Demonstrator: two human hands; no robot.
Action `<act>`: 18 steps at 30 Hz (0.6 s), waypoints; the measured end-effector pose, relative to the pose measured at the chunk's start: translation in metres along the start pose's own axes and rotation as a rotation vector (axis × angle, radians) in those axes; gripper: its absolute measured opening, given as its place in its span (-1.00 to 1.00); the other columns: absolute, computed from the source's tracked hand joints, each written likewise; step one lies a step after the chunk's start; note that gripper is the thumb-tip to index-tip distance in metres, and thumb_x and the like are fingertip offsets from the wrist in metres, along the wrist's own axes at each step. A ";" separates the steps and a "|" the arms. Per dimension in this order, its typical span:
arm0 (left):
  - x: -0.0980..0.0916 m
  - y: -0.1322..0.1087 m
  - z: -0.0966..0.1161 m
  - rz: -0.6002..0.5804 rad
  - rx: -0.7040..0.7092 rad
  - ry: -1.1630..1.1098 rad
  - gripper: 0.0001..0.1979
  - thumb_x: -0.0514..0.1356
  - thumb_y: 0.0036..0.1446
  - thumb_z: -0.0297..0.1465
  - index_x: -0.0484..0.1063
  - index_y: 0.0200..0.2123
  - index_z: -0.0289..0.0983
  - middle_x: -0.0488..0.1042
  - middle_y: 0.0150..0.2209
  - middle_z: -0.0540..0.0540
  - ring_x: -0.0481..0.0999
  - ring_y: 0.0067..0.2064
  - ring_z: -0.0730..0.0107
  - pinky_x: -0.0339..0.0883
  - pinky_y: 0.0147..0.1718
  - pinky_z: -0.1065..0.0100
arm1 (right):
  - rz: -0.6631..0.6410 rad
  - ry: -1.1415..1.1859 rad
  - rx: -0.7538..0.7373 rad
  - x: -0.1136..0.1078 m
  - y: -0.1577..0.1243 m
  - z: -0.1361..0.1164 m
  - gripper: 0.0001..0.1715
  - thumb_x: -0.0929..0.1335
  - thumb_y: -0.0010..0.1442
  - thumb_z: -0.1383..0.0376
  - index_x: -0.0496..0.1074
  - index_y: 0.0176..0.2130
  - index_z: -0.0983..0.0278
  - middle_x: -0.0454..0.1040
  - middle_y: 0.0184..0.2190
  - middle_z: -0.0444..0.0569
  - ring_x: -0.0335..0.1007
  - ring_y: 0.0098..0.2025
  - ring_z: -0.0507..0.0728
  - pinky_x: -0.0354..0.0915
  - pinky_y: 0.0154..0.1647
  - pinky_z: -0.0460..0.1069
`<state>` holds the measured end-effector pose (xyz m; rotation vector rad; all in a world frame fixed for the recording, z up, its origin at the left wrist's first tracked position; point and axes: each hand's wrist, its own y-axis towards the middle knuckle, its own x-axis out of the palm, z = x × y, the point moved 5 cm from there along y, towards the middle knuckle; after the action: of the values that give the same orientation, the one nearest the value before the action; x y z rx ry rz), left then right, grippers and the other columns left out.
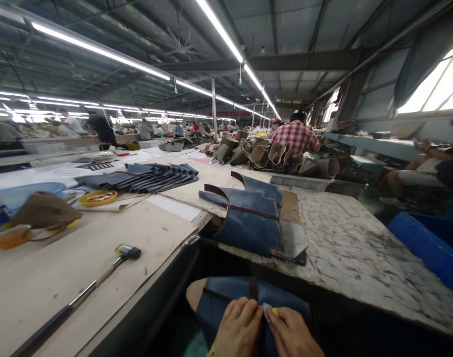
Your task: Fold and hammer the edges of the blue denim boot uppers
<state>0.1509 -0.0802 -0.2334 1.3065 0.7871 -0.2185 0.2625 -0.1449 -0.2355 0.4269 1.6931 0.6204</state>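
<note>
A blue leather piece [226,287] with a brown strip across it lies in front of me at the bottom, a tan edge showing at its left end. My left hand [237,325] presses on it beside the strip, fingers bent and held together against the leather. In a pinch, my right hand [293,332] holds a small yellow and whitish object [269,311] against the leather, close to my left fingers; its kind is unclear. More blue leather pieces [252,218] with brown strips are stacked just beyond, on the bench edge.
A hammer [127,252] rests on the left table [155,243]. Behind it are a yellow dish [97,198], a brown cloth-like piece [43,213] and a fanned row of blue pieces [155,177]. A marbled bench [345,233] and blue bin [427,248] stand right; a person in a checked shirt [295,136] is beyond.
</note>
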 end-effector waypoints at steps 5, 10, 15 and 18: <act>-0.015 -0.006 -0.001 -0.264 -0.080 0.003 -0.66 -0.13 0.26 -0.39 0.29 0.02 -0.18 0.41 -0.04 0.03 0.32 -0.04 0.34 0.16 -0.05 0.30 | -0.130 0.048 0.189 -0.002 0.011 -0.011 -0.67 0.15 0.24 0.37 0.34 -0.04 0.24 0.39 -0.23 0.02 0.33 -0.16 0.14 0.37 -0.15 0.04; -0.026 -0.014 -0.004 -0.386 -0.071 0.041 -0.63 -0.04 0.20 -0.45 0.25 0.07 -0.26 0.32 0.08 -0.05 0.24 0.09 0.27 0.17 -0.01 0.24 | -0.272 0.126 0.292 -0.005 0.011 -0.009 -0.65 0.23 0.18 0.42 0.31 -0.02 0.25 0.35 -0.18 0.01 0.26 -0.11 0.16 0.31 -0.07 0.10; -0.031 -0.016 -0.011 -0.382 -0.112 0.097 -0.64 -0.05 0.21 -0.43 0.26 0.06 -0.27 0.33 0.07 -0.09 0.26 0.08 0.27 0.21 -0.05 0.24 | -0.310 0.227 0.327 -0.009 0.008 -0.005 -0.68 0.23 0.19 0.38 0.33 -0.03 0.26 0.33 -0.15 0.01 0.24 -0.08 0.14 0.26 -0.02 0.09; -0.031 -0.013 -0.013 -0.370 -0.130 0.117 -0.65 -0.05 0.21 -0.41 0.27 0.05 -0.28 0.36 0.04 -0.11 0.30 0.04 0.25 0.24 -0.08 0.24 | -0.323 0.291 0.334 -0.010 0.007 -0.004 -0.68 0.23 0.21 0.34 0.33 -0.03 0.23 0.33 -0.14 -0.01 0.25 -0.07 0.12 0.25 -0.01 0.07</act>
<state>0.1159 -0.0805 -0.2251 1.0512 1.1242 -0.3815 0.2603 -0.1463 -0.2227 0.2951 2.1009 0.1649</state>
